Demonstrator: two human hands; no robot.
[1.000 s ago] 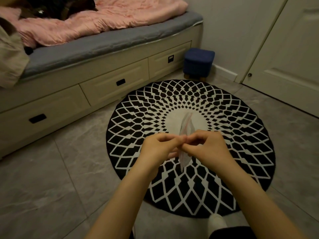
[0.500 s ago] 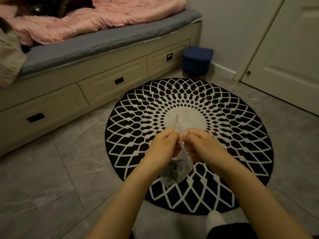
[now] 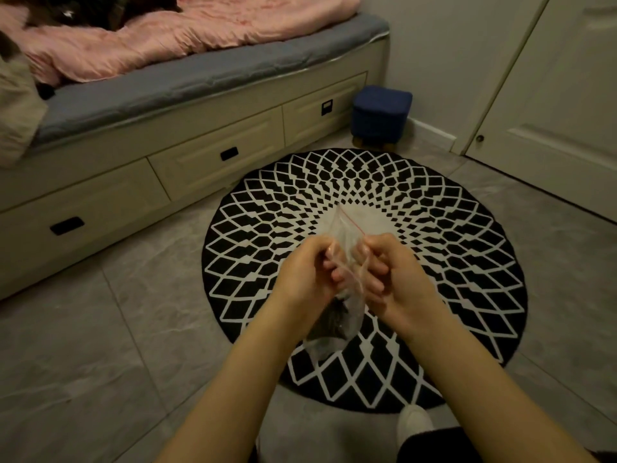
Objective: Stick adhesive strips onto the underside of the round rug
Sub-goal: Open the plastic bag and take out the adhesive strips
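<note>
A round black-and-white patterned rug [image 3: 434, 248] lies flat on the grey tiled floor, pattern side up. Above its middle I hold a small clear zip bag [image 3: 344, 235] with a red seal line; dark pieces, probably the adhesive strips [image 3: 332, 320], sit in its bottom. My left hand [image 3: 307, 272] pinches the bag's left side near the top. My right hand [image 3: 390, 275] pinches the right side, fingers curled on the plastic. The two hands are close together, with the bag hanging between them.
A bed frame with drawers [image 3: 213, 162], a grey mattress and a pink duvet [image 3: 150, 38] runs along the left. A blue stool [image 3: 380, 111] stands at the wall beyond the rug. A white door [image 3: 561, 105] is on the right. My foot [image 3: 414, 426] shows at the rug's near edge.
The bag has unfolded and now hangs down between my hands. My hands have drawn slightly apart at its top, and the view has tilted a little.
</note>
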